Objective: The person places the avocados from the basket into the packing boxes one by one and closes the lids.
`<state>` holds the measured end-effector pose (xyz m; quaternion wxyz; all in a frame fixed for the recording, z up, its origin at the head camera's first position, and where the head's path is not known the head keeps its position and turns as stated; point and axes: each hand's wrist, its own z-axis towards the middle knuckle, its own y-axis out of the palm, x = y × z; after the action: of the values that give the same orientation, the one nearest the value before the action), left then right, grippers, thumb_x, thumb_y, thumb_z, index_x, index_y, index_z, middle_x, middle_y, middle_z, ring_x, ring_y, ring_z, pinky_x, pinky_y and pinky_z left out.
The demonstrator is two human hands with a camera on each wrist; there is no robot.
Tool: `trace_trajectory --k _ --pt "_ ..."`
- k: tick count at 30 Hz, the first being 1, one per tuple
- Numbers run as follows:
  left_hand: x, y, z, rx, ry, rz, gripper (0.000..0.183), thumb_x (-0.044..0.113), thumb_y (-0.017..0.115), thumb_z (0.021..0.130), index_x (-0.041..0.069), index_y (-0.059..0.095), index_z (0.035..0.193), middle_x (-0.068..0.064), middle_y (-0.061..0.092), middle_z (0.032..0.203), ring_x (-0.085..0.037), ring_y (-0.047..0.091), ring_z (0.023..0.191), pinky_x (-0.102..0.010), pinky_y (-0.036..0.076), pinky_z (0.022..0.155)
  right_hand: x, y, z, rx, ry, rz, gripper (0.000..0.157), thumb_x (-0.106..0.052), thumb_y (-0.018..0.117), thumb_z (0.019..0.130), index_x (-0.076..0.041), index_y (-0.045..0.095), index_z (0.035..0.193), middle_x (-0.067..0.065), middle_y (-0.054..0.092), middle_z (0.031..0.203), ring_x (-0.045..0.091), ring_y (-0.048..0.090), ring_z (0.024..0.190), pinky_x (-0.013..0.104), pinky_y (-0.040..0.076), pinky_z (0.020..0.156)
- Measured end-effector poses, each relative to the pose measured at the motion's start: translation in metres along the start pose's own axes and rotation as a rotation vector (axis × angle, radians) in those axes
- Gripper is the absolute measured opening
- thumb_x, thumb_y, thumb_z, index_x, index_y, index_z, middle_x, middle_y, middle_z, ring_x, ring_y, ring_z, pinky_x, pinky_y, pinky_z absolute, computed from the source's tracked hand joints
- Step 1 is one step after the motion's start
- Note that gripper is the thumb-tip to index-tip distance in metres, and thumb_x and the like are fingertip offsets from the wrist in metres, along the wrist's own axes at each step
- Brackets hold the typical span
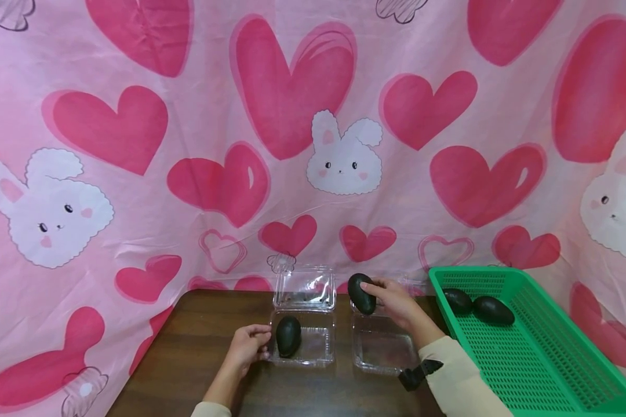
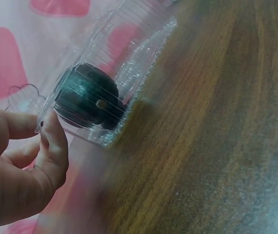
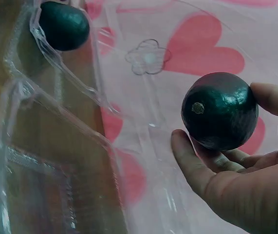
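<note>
My right hand [image 1: 395, 301] grips a dark green avocado [image 1: 361, 294] and holds it up over the back of the right clear plastic clamshell box [image 1: 385, 352]. The right wrist view shows that avocado [image 3: 220, 111] between thumb and fingers, its stem end facing the camera. With thumb and fingers, my left hand [image 1: 247, 348] pinches the left rim of the other clear clamshell box [image 1: 320, 350], whose lid [image 1: 305, 289] stands raised behind. Inside its left side lies a second avocado [image 1: 288, 337], seen through the clear wall in the left wrist view.
To the right stands a green plastic basket [image 1: 532, 370] with two avocados [image 1: 492, 311] at its far end. Both boxes sit on a brown wooden table [image 1: 188, 347]. A pink cloth [image 1: 198, 127] with hearts and rabbits hangs close behind the table's back edge.
</note>
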<state>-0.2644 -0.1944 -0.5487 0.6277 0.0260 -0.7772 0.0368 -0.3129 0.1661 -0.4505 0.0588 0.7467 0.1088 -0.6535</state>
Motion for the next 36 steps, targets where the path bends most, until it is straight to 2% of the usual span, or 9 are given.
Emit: trace_trajectory --k 4,9,15,18,24,32,34,36 --pt "0.0 0.0 0.001 0.008 0.008 -0.002 0.025 0.0 0.063 0.099 -0.016 0.062 0.118 -0.006 0.056 0.081 -0.016 0.051 0.065 -0.027 0.055 0.054 0.003 0.011 0.003 -0.014 0.021 -0.006 0.061 -0.031 0.064 0.102 0.008 0.044 0.144 0.027 0.054 0.136 0.028 0.066 0.104 0.049 0.057 0.101" --pt "0.001 0.001 0.003 0.001 0.022 0.018 0.026 0.002 0.064 0.099 -0.014 0.064 0.118 -0.009 0.058 0.082 -0.018 0.052 0.064 -0.028 0.055 0.054 0.008 0.022 0.007 -0.046 0.03 0.01 0.064 -0.03 0.066 0.101 0.01 0.042 0.146 0.028 0.052 0.139 0.029 0.064 0.106 0.05 0.058 0.099" --pt "0.002 0.001 0.002 -0.008 0.023 0.03 0.026 0.002 0.064 0.099 -0.014 0.064 0.119 -0.01 0.059 0.083 -0.017 0.053 0.064 -0.027 0.056 0.055 0.015 0.035 0.012 -0.088 0.034 0.035 0.053 -0.022 0.064 0.101 0.014 0.044 0.135 0.027 0.058 0.127 0.021 0.067 0.096 0.048 0.062 0.09" --pt "0.002 0.0 0.001 -0.009 0.019 0.027 0.025 0.001 0.064 0.098 -0.014 0.064 0.118 -0.01 0.06 0.083 -0.017 0.053 0.064 -0.027 0.056 0.054 0.02 0.042 0.014 -0.098 0.049 0.028 0.05 -0.019 0.064 0.101 0.014 0.045 0.133 0.026 0.058 0.124 0.022 0.068 0.094 0.05 0.062 0.089" --pt "0.0 0.0 0.0 -0.021 0.017 0.023 0.026 0.002 0.065 0.098 -0.014 0.064 0.118 -0.009 0.059 0.084 -0.017 0.053 0.064 -0.027 0.056 0.055 0.026 0.055 0.015 -0.095 0.076 -0.032 0.049 -0.019 0.067 0.099 0.013 0.049 0.132 0.029 0.058 0.125 0.028 0.069 0.098 0.055 0.06 0.091" --pt "-0.002 0.0 0.001 -0.004 0.004 0.02 0.024 0.0 0.063 0.099 -0.014 0.064 0.118 -0.01 0.059 0.083 -0.017 0.053 0.063 -0.028 0.055 0.054 0.026 0.071 0.021 -0.088 0.064 -0.084 0.049 -0.018 0.071 0.096 0.013 0.052 0.129 0.026 0.059 0.119 0.029 0.07 0.097 0.052 0.062 0.088" --pt "-0.002 0.0 0.002 0.004 0.006 0.018 0.024 0.0 0.063 0.099 -0.014 0.064 0.118 -0.009 0.058 0.082 -0.018 0.052 0.063 -0.028 0.055 0.054 0.024 0.075 0.022 -0.08 0.058 -0.129 0.049 -0.018 0.074 0.095 0.012 0.054 0.128 0.024 0.06 0.116 0.026 0.069 0.095 0.05 0.063 0.087" --pt "-0.001 0.0 0.001 0.008 0.006 0.017 0.024 0.0 0.063 0.099 -0.014 0.064 0.118 -0.008 0.057 0.081 -0.018 0.052 0.063 -0.028 0.055 0.053 0.022 0.079 0.023 -0.064 0.051 -0.219 0.05 -0.021 0.077 0.093 0.01 0.057 0.126 0.021 0.063 0.113 0.024 0.068 0.092 0.047 0.064 0.084"
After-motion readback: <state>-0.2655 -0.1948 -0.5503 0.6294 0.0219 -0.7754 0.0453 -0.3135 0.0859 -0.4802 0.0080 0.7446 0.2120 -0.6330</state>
